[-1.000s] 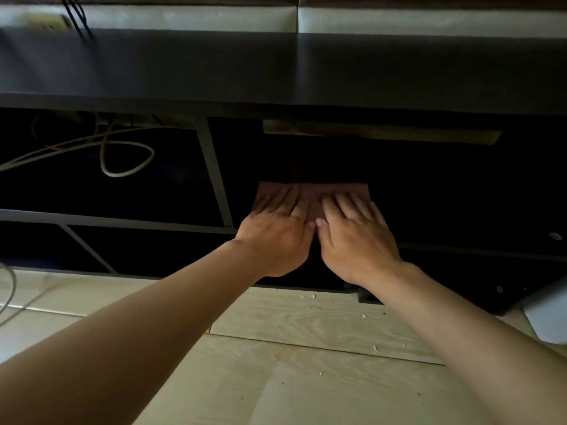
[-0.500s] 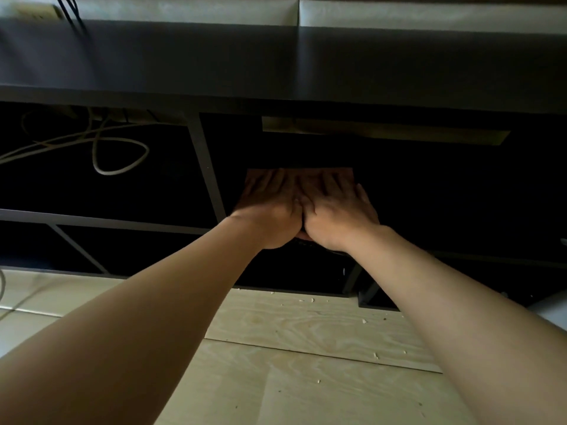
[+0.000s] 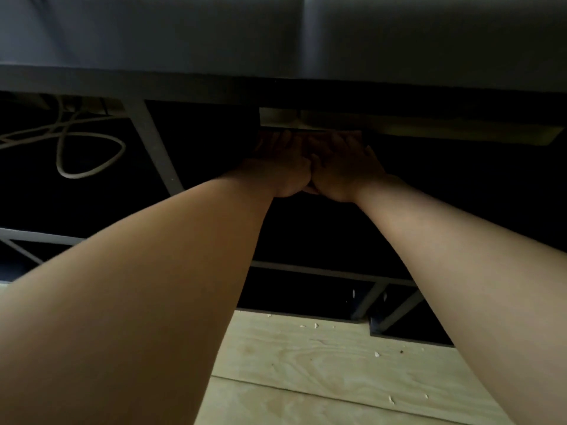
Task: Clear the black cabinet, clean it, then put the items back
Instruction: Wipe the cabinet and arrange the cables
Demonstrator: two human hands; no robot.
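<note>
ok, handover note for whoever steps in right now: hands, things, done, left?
Left hand: flat, palm down, deep inside the black cabinet, thumb against the right hand.
Right hand: same, pressed flat beside it.
Cloth: only a thin reddish edge shows past the fingertips, near the back of the shelf.
White cable lies loose in the left compartment.
Done: this compartment looks cleared.
Left: finish wiping, then put the items back; none are in view.

The cabinet (image 3: pixel 276 84) is black, the cable (image 3: pixel 92 148) left of the fingers white, the grained floor (image 3: pixel 322 363) pale yellow.
</note>
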